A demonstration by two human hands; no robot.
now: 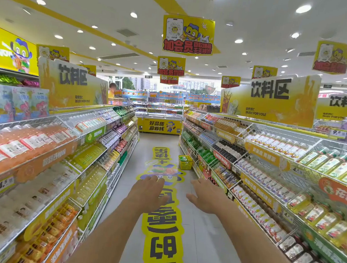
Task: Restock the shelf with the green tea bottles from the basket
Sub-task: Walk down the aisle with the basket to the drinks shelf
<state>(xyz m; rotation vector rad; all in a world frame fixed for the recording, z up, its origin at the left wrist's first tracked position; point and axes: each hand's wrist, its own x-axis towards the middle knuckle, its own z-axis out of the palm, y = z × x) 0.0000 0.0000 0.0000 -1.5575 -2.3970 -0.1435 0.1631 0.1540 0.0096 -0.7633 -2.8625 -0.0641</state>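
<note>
Two hands are extended forward over the aisle floor (pixel 197 228), both empty and palm down. The left hand (pixel 148 189) has its fingers spread loosely; the right hand (pixel 204 193) is likewise open, thumb out to the side, gripping nothing. The landmark is the yellow basket (pixel 185 162), which stands on the floor well ahead of both hands, further up the aisle and slightly to the right of the right hand, just beside the foot of the right-hand shelf (pixel 250 159). Green-topped contents show inside the basket; at this range individual green tea bottles cannot be made out. Neither hand is in contact with the basket or with any shelf. A yellow floor decal (pixel 163 225) runs from beneath the hands up the aisle, passing left of the basket. Beyond the basket, at the aisle end, stands a yellow-fronted chiller case (pixel 159 126).
</note>
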